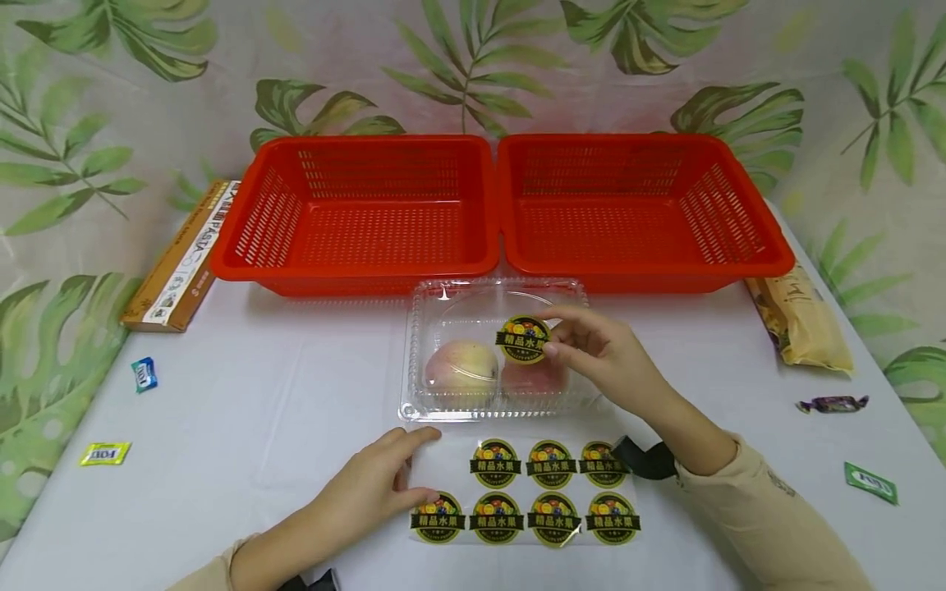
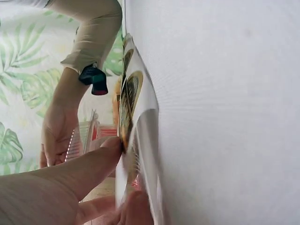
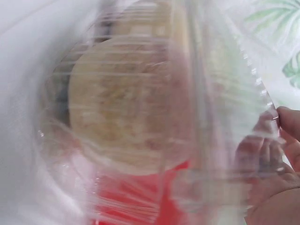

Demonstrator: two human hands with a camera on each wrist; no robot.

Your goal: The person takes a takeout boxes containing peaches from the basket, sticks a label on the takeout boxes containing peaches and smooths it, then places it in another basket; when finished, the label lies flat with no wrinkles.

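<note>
My right hand (image 1: 599, 349) pinches a round black-and-gold fruit sticker (image 1: 523, 339) by its right edge, over the lid of a clear plastic clamshell box (image 1: 414, 353). Two pink-and-yellow peaches (image 1: 462, 371) lie inside. Whether the sticker touches the lid I cannot tell. Blurred in the right wrist view, a peach (image 3: 126, 103) shows through the plastic, and the fingers (image 3: 291, 124) are by the lid. Near me lies a clear sticker sheet (image 1: 521, 491) with several labels. My left hand (image 1: 380, 476) holds its left edge, the thumb (image 2: 110, 146) against a label; the sheet bends up there.
Two red plastic baskets (image 1: 384, 271) (image 1: 643, 267) stand side by side behind the box. A pasta box (image 1: 177, 271) lies at the left, a tan packet (image 1: 801, 324) at the right. Small wrapped sweets (image 1: 105, 454) (image 1: 872, 483) are scattered toward both sides of the white table.
</note>
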